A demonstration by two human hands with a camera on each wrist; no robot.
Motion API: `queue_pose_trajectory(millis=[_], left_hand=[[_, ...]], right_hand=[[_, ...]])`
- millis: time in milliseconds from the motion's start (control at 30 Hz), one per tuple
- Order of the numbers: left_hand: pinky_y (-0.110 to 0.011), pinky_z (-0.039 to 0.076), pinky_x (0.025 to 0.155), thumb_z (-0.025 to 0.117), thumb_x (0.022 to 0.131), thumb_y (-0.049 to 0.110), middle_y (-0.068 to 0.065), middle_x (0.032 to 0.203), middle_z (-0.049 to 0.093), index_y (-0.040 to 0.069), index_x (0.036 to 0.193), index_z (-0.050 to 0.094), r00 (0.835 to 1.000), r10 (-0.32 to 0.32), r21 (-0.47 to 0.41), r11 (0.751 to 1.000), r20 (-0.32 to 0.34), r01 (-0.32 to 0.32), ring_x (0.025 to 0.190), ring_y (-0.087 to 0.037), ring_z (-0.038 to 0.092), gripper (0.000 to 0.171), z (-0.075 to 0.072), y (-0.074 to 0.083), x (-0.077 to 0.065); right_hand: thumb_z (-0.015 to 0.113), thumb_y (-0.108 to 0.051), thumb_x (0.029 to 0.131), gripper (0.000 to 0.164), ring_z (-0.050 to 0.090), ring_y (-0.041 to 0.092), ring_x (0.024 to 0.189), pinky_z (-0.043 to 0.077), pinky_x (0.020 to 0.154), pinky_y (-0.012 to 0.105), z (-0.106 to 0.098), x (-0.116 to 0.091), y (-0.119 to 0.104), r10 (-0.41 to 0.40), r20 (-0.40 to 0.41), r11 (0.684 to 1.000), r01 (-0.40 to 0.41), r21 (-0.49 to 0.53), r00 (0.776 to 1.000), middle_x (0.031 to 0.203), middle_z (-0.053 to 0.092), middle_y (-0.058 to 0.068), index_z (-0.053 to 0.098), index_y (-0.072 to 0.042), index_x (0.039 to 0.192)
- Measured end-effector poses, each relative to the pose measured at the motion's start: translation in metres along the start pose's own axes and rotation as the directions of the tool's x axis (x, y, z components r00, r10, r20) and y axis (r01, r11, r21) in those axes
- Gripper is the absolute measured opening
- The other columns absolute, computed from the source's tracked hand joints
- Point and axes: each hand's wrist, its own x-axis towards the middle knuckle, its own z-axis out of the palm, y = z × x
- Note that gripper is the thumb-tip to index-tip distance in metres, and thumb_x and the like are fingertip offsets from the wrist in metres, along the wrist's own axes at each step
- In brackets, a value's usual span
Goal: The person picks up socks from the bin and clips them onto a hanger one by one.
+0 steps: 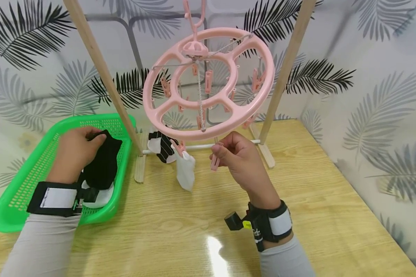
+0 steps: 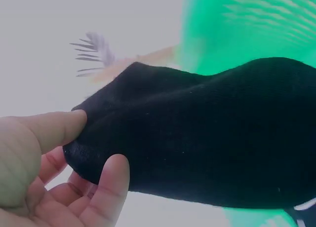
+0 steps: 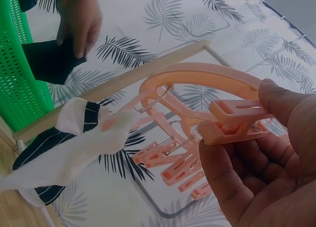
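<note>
Over the green basket (image 1: 123,184), my left hand (image 1: 77,151) pinches one end of a black sock (image 1: 102,163). In the left wrist view the sock (image 2: 197,138) stretches away from thumb and fingers. My right hand (image 1: 242,159) holds a pink clothespin (image 1: 215,161) under the front rim of the round pink hanger (image 1: 235,122). The right wrist view shows that clothespin (image 3: 234,121) between thumb and fingers, with nothing in its jaws. A white sock (image 1: 185,171) hangs from another clip, and a black-and-white striped sock (image 1: 163,148) hangs behind it.
Two slanting wooden posts (image 1: 287,73) with a white crossbar (image 1: 202,146) low between them stand around the hanger. More pink clips (image 1: 208,81) dangle from its rings. White cloth (image 1: 98,196) lies in the basket below the black sock. Wooden tabletop (image 1: 166,234) extends in front.
</note>
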Motion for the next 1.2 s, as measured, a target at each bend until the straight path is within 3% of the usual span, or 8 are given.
queue_pose_trajectory(millis=[233, 367, 467, 600, 733, 900, 1000, 1200], left_hand=[[-0.034, 0.044, 0.061, 0.052, 0.102, 0.035, -0.020, 0.108, 0.067, 0.004, 0.122, 0.065, 0.987, -0.006, -0.089, 0.996, -0.163, -0.009, 0.087, -0.029, 0.058, 0.039, -0.012, 0.046, -0.027], [-0.027, 0.043, 0.059, 0.055, 0.100, 0.037, -0.016, 0.103, 0.069, 0.007, 0.121, 0.068, 0.972, -0.016, -0.157, 0.987, -0.235, -0.022, 0.086, -0.020, 0.059, 0.038, -0.014, 0.065, -0.040], [-0.025, 0.042, 0.066, 0.058, 0.099, 0.033, -0.012, 0.102, 0.070, 0.009, 0.118, 0.070, 0.947, 0.009, -0.197, 0.977, -0.322, -0.076, 0.086, -0.008, 0.057, 0.033, -0.010, 0.076, -0.049], [-0.020, 0.042, 0.070, 0.063, 0.098, 0.025, -0.009, 0.100, 0.071, 0.005, 0.114, 0.071, 0.914, 0.080, -0.261, 0.945, -0.398, -0.196, 0.084, 0.003, 0.055, 0.026, -0.002, 0.088, -0.062], [-0.018, 0.044, 0.069, 0.065, 0.097, 0.021, -0.008, 0.097, 0.070, 0.002, 0.109, 0.070, 0.912, 0.132, -0.310, 0.913, -0.388, -0.264, 0.081, -0.001, 0.058, 0.023, 0.005, 0.097, -0.072], [-0.017, 0.045, 0.066, 0.067, 0.096, 0.023, -0.006, 0.094, 0.071, 0.004, 0.104, 0.072, 0.930, 0.177, -0.319, 0.904, -0.323, -0.283, 0.079, -0.006, 0.059, 0.021, 0.014, 0.106, -0.080], [-0.015, 0.046, 0.066, 0.068, 0.095, 0.019, -0.007, 0.092, 0.071, 0.004, 0.102, 0.073, 0.933, 0.210, -0.333, 0.892, -0.293, -0.305, 0.078, -0.008, 0.060, 0.017, 0.023, 0.112, -0.083], [-0.019, 0.049, 0.065, 0.070, 0.093, 0.012, -0.005, 0.088, 0.070, 0.005, 0.103, 0.073, 0.921, 0.305, -0.400, 0.833, -0.243, -0.381, 0.075, -0.013, 0.059, 0.012, 0.049, 0.127, -0.082]], right_hand=[[0.062, -0.017, 0.099, 0.020, 0.066, 0.018, 0.067, 0.058, 0.068, 0.033, 0.000, 0.001, 0.000, -0.008, 0.007, 1.000, 0.008, 0.002, 1.000, 0.085, 0.062, 0.016, 0.053, 0.000, 0.094], [0.062, -0.016, 0.099, 0.019, 0.065, 0.018, 0.067, 0.058, 0.068, 0.034, 0.000, 0.001, 0.001, -0.009, 0.011, 1.000, 0.009, 0.001, 1.000, 0.086, 0.061, 0.017, 0.054, 0.001, 0.095], [0.061, -0.015, 0.100, 0.018, 0.065, 0.018, 0.068, 0.058, 0.067, 0.034, 0.000, 0.001, 0.002, -0.011, 0.014, 1.000, 0.011, 0.004, 1.000, 0.087, 0.061, 0.020, 0.054, 0.001, 0.095], [0.061, -0.014, 0.100, 0.017, 0.065, 0.018, 0.067, 0.058, 0.067, 0.034, 0.000, 0.002, 0.003, -0.015, 0.018, 1.000, 0.015, 0.015, 1.000, 0.088, 0.060, 0.024, 0.054, 0.001, 0.095], [0.061, -0.014, 0.099, 0.017, 0.065, 0.018, 0.067, 0.058, 0.066, 0.033, 0.000, 0.002, 0.003, -0.020, 0.016, 1.000, 0.019, 0.017, 1.000, 0.088, 0.059, 0.026, 0.054, 0.001, 0.095], [0.061, -0.012, 0.100, 0.015, 0.065, 0.018, 0.066, 0.058, 0.066, 0.033, 0.000, 0.000, 0.001, -0.010, 0.003, 1.000, 0.010, 0.012, 1.000, 0.087, 0.060, 0.026, 0.054, 0.001, 0.095], [0.060, -0.011, 0.100, 0.014, 0.065, 0.018, 0.066, 0.058, 0.066, 0.034, 0.000, -0.001, 0.000, -0.003, -0.007, 1.000, 0.003, 0.002, 1.000, 0.086, 0.062, 0.019, 0.054, 0.001, 0.095], [0.060, -0.010, 0.100, 0.013, 0.065, 0.021, 0.066, 0.059, 0.068, 0.037, -0.001, -0.001, -0.002, -0.007, -0.022, 1.000, 0.007, -0.013, 1.000, 0.086, 0.062, 0.020, 0.055, 0.001, 0.096]])
